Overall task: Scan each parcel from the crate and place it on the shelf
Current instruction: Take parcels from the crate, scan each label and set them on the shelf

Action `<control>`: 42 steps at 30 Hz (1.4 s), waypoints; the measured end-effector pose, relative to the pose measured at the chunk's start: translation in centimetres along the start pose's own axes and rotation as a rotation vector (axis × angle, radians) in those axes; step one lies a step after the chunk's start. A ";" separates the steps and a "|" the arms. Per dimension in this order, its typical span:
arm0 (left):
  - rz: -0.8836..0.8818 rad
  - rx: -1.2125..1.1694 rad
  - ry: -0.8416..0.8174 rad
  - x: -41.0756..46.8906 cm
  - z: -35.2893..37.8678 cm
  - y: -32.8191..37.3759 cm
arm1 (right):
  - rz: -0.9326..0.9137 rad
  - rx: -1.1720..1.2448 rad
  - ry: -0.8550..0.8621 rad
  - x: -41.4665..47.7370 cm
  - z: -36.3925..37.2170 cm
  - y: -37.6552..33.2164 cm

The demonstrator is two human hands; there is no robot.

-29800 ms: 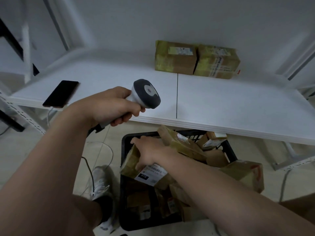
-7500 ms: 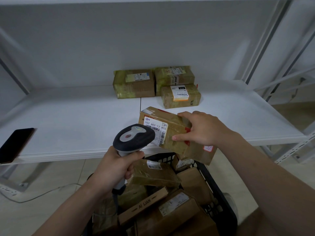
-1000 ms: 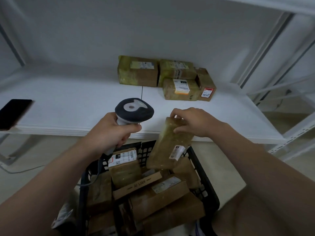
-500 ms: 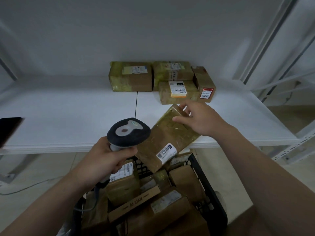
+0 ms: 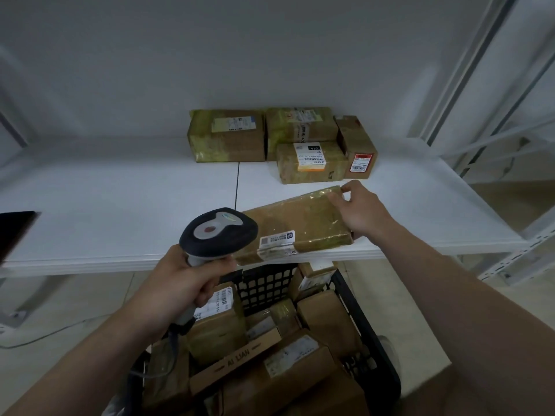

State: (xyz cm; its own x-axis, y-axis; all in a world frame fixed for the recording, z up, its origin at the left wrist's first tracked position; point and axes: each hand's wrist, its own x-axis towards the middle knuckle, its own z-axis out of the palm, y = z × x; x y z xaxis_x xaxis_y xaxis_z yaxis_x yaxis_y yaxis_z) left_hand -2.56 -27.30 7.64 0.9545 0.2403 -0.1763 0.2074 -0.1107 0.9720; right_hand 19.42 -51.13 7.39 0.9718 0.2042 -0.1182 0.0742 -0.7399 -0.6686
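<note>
**Right hand.** The right hand (image 5: 360, 211) grips the right end of a flat parcel (image 5: 300, 220), with the fingers curled over its far corner. The parcel is brown and wrapped in glossy clear tape. It lies tilted over the front edge of the shelf (image 5: 120, 205), right of the shelf's centre seam. Whether its underside touches the shelf cannot be told. A white label (image 5: 277, 241) sits at the parcel's near left corner, above the shelf's front edge.

**Left hand.** The left hand (image 5: 186, 283) is closed round the handle of a scanner (image 5: 219, 232), in front of and below the shelf's front edge. The scanner's dark head rises over that edge and covers the left end of the held parcel, just beside the label. A cable (image 5: 156, 373) hangs from the base of the handle.

**On the shelf.** Four parcels stand grouped at the back.
- A large one (image 5: 228, 136) lies across the centre seam.
- A second (image 5: 300, 124) touches its right side.
- A lower one with a white-and-orange label (image 5: 309, 162) lies in front of the second.
- A narrow one with a red label (image 5: 357, 148) stands at the group's right end.

A dark phone (image 5: 15, 229) lies at the shelf's left front and is cut off by the picture's edge.

**Below the shelf.** A black crate (image 5: 363, 322) stands on the floor under the front edge. It is filled with brown parcels, among them one with a barcode label (image 5: 216, 322) and a box printed "AI LIAN" (image 5: 237, 360).
</note>
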 end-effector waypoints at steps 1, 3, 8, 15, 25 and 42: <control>0.000 -0.004 0.009 0.0 0.0 0.0 | 0.000 -0.020 0.006 0.2 0.2 0.2; -0.008 0.003 0.029 0.1 -0.2 -0.2 | -0.031 -0.079 0.019 0.6 0.3 0.4; -0.017 0.026 0.028 0.2 -0.3 -0.5 | -0.065 -0.073 -0.141 1.1 0.6 0.3; -0.030 0.031 0.010 0.3 -0.3 -0.5 | -0.104 -0.459 -0.319 -0.7 1.7 0.1; -0.020 0.012 0.028 0.0 -0.1 0.1 | -0.399 -0.770 -0.012 -0.6 2.3 0.0; 0.009 -0.126 0.029 0.0 0.4 0.2 | -0.387 -0.115 -0.083 -0.9 -0.4 -1.8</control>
State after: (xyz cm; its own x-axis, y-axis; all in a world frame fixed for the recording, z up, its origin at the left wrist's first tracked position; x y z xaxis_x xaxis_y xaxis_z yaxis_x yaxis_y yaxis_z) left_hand -2.46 -27.72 7.73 0.9494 0.2675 -0.1643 0.1682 0.0083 0.9857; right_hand 18.55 -50.26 9.02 0.8459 0.5295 0.0637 0.4600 -0.6640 -0.5894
